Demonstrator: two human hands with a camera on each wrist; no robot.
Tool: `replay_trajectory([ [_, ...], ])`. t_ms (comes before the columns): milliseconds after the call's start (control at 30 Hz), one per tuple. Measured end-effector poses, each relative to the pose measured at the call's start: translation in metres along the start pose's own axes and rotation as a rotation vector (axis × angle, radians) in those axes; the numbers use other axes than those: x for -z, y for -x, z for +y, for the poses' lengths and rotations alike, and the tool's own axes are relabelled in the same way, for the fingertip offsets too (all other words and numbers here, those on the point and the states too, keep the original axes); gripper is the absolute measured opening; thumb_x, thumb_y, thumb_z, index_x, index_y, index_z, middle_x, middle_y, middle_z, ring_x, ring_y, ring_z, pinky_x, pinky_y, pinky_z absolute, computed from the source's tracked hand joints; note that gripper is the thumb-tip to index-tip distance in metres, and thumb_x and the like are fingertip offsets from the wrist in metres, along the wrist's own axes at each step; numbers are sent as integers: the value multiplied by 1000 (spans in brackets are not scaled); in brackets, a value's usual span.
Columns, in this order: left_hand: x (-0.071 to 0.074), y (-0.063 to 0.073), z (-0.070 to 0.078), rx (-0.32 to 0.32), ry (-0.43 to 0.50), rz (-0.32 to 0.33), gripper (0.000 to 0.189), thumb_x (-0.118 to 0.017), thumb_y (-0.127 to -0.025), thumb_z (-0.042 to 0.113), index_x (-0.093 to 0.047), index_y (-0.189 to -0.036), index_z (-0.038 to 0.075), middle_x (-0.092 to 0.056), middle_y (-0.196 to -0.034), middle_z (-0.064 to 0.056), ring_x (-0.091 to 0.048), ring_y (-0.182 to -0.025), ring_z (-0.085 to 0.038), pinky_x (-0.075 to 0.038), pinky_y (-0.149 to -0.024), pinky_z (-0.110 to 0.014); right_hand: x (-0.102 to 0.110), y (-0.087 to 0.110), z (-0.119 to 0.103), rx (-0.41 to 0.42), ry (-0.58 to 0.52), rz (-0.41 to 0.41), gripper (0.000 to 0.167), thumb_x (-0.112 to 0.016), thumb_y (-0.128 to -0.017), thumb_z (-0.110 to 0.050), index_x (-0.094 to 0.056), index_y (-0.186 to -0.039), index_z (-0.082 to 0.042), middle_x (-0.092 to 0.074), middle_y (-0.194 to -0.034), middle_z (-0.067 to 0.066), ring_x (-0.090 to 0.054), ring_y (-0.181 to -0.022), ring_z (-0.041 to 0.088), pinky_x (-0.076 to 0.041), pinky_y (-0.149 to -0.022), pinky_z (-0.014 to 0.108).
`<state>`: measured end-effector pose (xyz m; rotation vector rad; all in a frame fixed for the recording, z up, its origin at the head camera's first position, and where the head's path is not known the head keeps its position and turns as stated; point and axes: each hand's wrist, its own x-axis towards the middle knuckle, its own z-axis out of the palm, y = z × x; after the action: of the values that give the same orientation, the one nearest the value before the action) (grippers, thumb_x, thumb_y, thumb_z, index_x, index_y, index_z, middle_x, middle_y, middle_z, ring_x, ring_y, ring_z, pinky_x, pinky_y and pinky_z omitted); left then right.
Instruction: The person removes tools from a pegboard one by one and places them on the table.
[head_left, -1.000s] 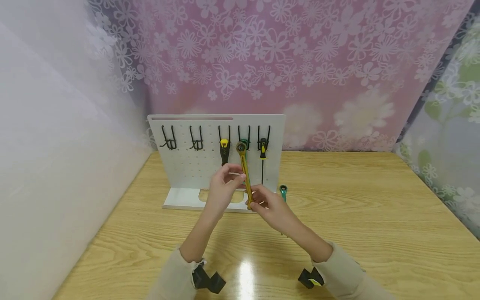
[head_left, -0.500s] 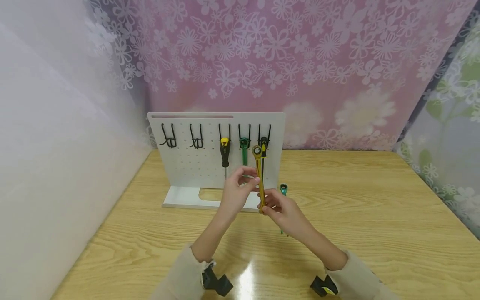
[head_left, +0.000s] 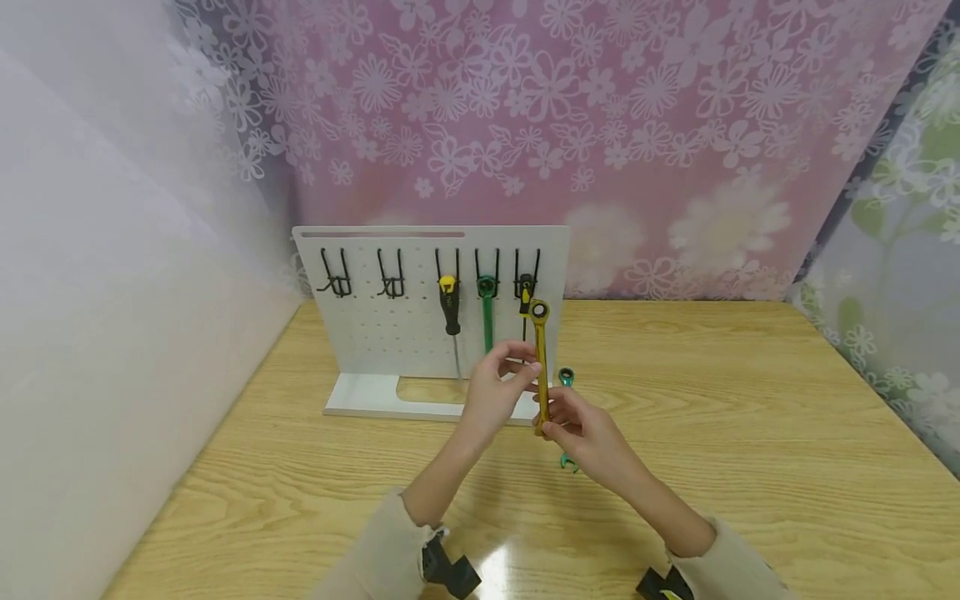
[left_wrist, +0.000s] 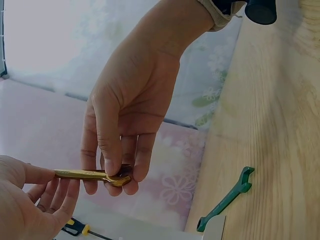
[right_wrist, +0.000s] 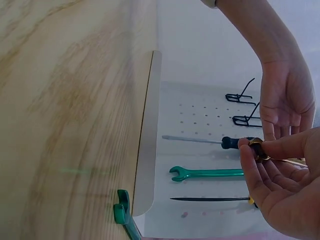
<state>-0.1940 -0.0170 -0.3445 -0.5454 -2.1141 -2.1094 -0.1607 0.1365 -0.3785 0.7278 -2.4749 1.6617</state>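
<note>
A gold ratcheting wrench [head_left: 541, 358] stands nearly upright in front of the pegboard, ring end up. My left hand [head_left: 495, 392] pinches it around the middle of its shaft. My right hand [head_left: 588, 429] pinches its lower, open end between thumb and fingers. The left wrist view shows both hands on the wrench [left_wrist: 82, 174], the right hand [left_wrist: 132, 105] reaching down from the top and the left hand [left_wrist: 25, 200] at the lower left. In the right wrist view the right hand's fingers partly cover the open end [right_wrist: 258, 150].
On the white pegboard [head_left: 375, 342] hang a black-and-yellow screwdriver [head_left: 450, 308], a green wrench [head_left: 487, 312] and another screwdriver [head_left: 526, 296]. Two hooks at its left [head_left: 337, 283] are bare. A second green wrench [head_left: 567, 377] lies on the wooden table [head_left: 712, 417], partly hidden behind the right hand.
Both hands have moved to the right and slightly down with the gold wrench, which now stands more upright. The green wrench on the board has come into view.
</note>
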Motion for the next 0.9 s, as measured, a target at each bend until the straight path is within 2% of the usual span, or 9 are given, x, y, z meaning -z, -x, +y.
replay_trajectory([
  [133, -6, 0, -2, -8, -6, -5, 17, -60, -88, 2, -59, -104, -4, -60, -94, -10, -58, -81, -18, -54, -69, -36, 3, 4, 3, 11, 7, 19, 29, -56, -86, 10, -51, -114, 3, -62, -89, 11, -62, -79, 22, -53, -70, 28],
  [300, -13, -1, -5, 9, -5, -9, 16, -61, -88, 3, -60, -103, -2, -60, -93, -7, -58, -79, -15, -54, -68, -31, 7, 10, 6, 27, 14, 31, 29, -56, -86, 10, -50, -114, 6, -62, -89, 11, -62, -79, 19, -53, -69, 28],
  [567, -24, -4, -11, -1, 51, -16, 16, -60, -88, 1, -59, -103, -4, -59, -92, -9, -58, -79, -18, -54, -66, -29, 12, 15, 10, 7, 37, 49, 30, -57, -86, 9, -50, -115, 6, -62, -89, 12, -62, -79, 19, -53, -69, 29],
  [733, -31, -7, -16, 8, 51, -8, 15, -61, -87, 1, -60, -102, -2, -59, -92, -7, -59, -79, -19, -54, -66, -30, 15, 18, 12, -4, 43, 67, 31, -57, -85, 9, -50, -115, 7, -62, -89, 14, -63, -78, 22, -53, -69, 28],
  [900, -38, -9, -18, 12, 61, -4, 16, -61, -87, 1, -60, -103, -4, -60, -93, -10, -59, -80, -21, -54, -67, -32, 18, 21, 13, -36, 55, 86, 31, -58, -86, 8, -49, -115, 9, -63, -90, 12, -62, -78, 20, -52, -70, 26],
])
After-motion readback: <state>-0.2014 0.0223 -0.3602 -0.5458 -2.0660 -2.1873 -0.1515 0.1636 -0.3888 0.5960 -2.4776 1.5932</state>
